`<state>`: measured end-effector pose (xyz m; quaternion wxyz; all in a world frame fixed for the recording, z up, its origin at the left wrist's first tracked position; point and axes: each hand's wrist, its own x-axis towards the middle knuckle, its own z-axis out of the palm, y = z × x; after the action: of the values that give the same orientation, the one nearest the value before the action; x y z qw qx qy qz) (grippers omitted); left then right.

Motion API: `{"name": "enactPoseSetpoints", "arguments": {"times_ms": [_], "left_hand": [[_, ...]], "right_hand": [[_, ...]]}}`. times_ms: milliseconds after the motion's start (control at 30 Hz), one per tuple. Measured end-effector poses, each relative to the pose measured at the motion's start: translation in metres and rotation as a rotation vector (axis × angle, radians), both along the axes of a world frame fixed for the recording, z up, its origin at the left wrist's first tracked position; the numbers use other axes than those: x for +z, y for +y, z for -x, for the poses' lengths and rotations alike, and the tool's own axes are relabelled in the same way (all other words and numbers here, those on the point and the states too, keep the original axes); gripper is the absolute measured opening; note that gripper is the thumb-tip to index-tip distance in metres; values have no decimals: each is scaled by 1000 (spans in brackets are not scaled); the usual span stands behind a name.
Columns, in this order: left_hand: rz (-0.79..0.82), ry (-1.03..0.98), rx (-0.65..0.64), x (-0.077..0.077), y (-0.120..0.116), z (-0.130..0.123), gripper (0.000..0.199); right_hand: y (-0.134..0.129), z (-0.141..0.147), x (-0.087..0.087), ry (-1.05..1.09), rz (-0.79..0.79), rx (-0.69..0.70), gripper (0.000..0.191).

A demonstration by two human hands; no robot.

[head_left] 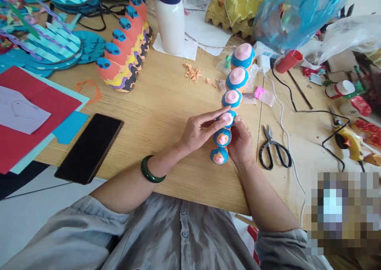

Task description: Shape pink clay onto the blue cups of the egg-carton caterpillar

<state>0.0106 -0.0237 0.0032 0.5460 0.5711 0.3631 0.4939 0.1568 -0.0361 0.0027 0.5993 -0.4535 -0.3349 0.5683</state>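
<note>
A strip of egg carton (pixel 238 77), covered in orange, blue and pink modelling clay, runs away from me over the table as a row of bumps. My right hand (pixel 240 141) grips its near part from the right side, thumb beside a bump; its other fingers are mostly hidden. From the left, my left hand (pixel 196 132), with a dark green bangle (pixel 145 170) at the wrist, pinches the same bump. Its thumb presses the pink clay (pixel 227 119) and its index finger lies along the far side. On the two nearest bumps the pink patches are smaller and orange shows around them.
A finished-looking painted carton strip (pixel 126 49) and a white bottle (pixel 170 22) stand at the back. Scissors (pixel 270 147) lie right of my hands, beside a white cable (pixel 282 121). Left are a phone (pixel 89 149) and coloured paper (pixel 64 128). Orange scraps (pixel 193 72) lie beyond.
</note>
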Motion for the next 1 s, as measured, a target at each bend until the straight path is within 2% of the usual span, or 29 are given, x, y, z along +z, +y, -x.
{"name": "enactPoseSetpoints", "arguments": {"times_ms": [133, 233, 533, 700, 867, 933, 1000], "left_hand": [[50, -97, 30, 3, -4, -4, 55], [98, -179, 65, 3, -5, -6, 63], [155, -234, -34, -5, 5, -4, 87], [346, -277, -116, -2, 7, -2, 73], [450, -343, -148, 0, 8, -1, 69], [445, -327, -168, -1, 9, 0, 66], [318, -198, -156, -1, 9, 0, 59]], "right_hand": [[-2, 0, 2, -68, -29, -9, 39], [-6, 1, 3, -82, -67, -22, 38], [-10, -3, -1, -208, -156, -30, 36], [-11, -5, -4, -286, -182, -44, 37], [-11, -3, -2, -238, -158, -36, 35], [-11, 0, 1, -164, -125, -19, 35], [-11, 4, 3, -94, -71, -1, 36]]}}
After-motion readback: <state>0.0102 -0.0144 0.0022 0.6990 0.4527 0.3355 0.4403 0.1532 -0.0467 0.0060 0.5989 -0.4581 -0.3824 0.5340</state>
